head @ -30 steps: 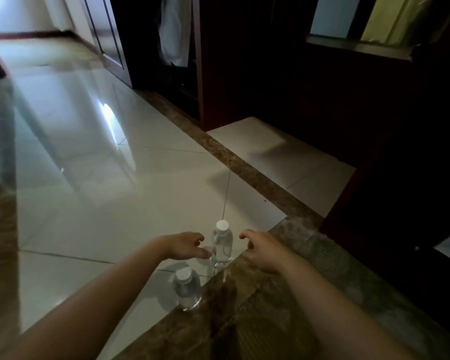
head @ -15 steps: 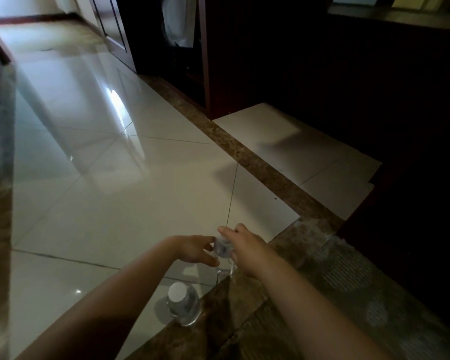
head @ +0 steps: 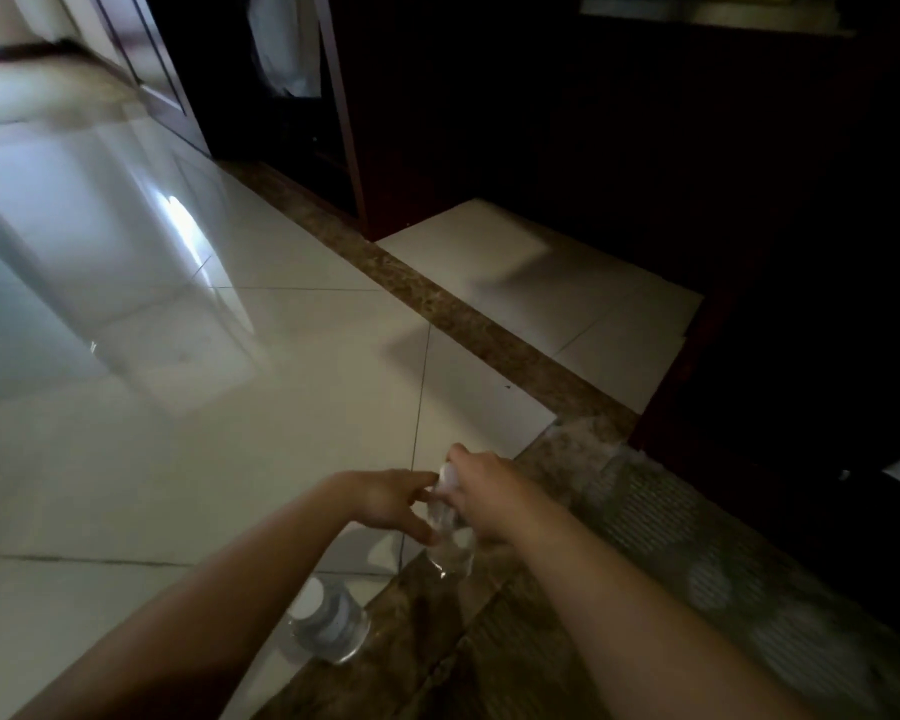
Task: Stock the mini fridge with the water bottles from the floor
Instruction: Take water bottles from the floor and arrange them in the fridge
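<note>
Right hand [head: 481, 493] grips far bottle [head: 450, 537] at tile edge; left hand [head: 391, 498] spread beside.

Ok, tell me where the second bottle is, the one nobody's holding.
In the head view it stands low and left of centre: the free bottle is upright on the pale tile at the edge of the brown marble strip, below the left forearm.

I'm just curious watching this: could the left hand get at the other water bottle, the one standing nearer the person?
Probably yes. The nearer bottle stands uncovered on the floor just below the left forearm, and the left hand seems only to touch the far bottle, which the right hand holds.
</note>
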A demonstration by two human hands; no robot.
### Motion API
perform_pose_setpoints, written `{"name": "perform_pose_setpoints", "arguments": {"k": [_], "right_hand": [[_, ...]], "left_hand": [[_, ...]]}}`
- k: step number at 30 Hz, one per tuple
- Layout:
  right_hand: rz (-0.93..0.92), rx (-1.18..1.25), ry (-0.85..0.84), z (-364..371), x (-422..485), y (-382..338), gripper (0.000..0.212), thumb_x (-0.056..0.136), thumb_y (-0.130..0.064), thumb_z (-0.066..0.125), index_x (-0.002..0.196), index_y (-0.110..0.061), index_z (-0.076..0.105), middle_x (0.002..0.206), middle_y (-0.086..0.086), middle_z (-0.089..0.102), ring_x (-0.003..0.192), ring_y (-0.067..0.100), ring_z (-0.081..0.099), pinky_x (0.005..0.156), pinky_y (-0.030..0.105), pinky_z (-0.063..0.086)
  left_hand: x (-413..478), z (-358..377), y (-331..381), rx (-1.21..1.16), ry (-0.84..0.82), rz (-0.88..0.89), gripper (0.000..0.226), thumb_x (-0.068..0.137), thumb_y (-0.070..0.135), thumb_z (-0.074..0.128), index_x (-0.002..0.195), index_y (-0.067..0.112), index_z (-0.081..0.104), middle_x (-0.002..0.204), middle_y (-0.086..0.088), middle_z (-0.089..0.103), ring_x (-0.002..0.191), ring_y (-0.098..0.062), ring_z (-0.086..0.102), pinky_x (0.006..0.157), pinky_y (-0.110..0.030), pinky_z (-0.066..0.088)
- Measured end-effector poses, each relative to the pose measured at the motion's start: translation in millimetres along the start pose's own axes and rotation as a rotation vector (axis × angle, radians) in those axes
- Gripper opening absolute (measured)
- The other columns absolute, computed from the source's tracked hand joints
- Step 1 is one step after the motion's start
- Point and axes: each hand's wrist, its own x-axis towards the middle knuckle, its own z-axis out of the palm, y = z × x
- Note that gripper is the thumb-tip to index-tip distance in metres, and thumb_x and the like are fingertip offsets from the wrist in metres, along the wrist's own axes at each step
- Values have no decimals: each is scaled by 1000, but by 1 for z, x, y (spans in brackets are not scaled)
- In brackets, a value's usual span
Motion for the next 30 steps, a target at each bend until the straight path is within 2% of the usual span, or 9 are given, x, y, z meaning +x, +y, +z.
{"name": "perform_pose_setpoints", "arguments": {"k": [4,7,11,15,18,20,22,25,30], "right_hand": [[-19,-64,0,-23,-21,0,34,98,-32,42,118,-6,52,119,15,58,106,30,57,80,35,45],[-52,-136,-7,-42,-38,-1,32,100,-27,41,115,-3,57,118,16,59,106,31,56,86,37,47],[-32,-117,7,-69,-58,6,36,100,-30,39,115,-3,58,117,16,60,105,31,57,88,40,47],[20,-56,-22,-106,-85,18,41,98,-36,42,121,-5,55,119,16,59,105,29,59,87,39,48],[53,-28,26,-130,-108,31,40,92,-42,52,111,-7,57,101,9,62,83,20,60,65,29,47],[59,-85,89,-146,-130,42,43,88,-43,58,111,-7,56,98,6,58,80,18,56,59,25,42],[50,-127,164,-161,-149,50,44,87,-44,60,112,-8,56,106,7,56,88,19,52,66,27,42],[48,-174,262,-186,-185,64,42,88,-45,57,111,-10,57,105,4,55,93,20,52,75,32,43],[50,-135,414,-218,-232,101,39,85,-49,60,102,-15,56,93,-3,51,88,17,52,71,30,41]], "left_hand": [[-4,7,22,-55,-43,65,50,81,26,70,127,18,51,121,4,58,116,-14,52,107,-30,38],[-8,14,37,-181,-19,103,43,78,21,72,119,21,57,115,7,63,113,-13,56,105,-29,42],[-16,22,60,-224,174,208,31,76,22,75,98,34,56,96,13,64,94,-7,61,80,-14,47],[-23,27,94,-152,375,292,43,69,37,78,104,34,53,98,5,64,94,-14,61,80,-23,50],[-31,29,127,-95,400,362,38,67,40,77,99,36,56,101,2,66,94,-14,63,86,-31,54],[-33,30,154,-44,423,420,37,69,42,75,100,32,58,101,3,66,94,-12,63,84,-28,53],[-35,30,178,-7,473,464,33,71,44,74,97,31,58,96,5,65,89,-11,63,78,-24,53],[-39,32,219,57,561,524,48,62,60,69,95,26,63,90,3,69,81,-12,66,76,-34,58],[-38,36,287,47,611,628,37,61,60,72,88,36,65,82,0,71,75,-16,66,65,-39,53]]}}
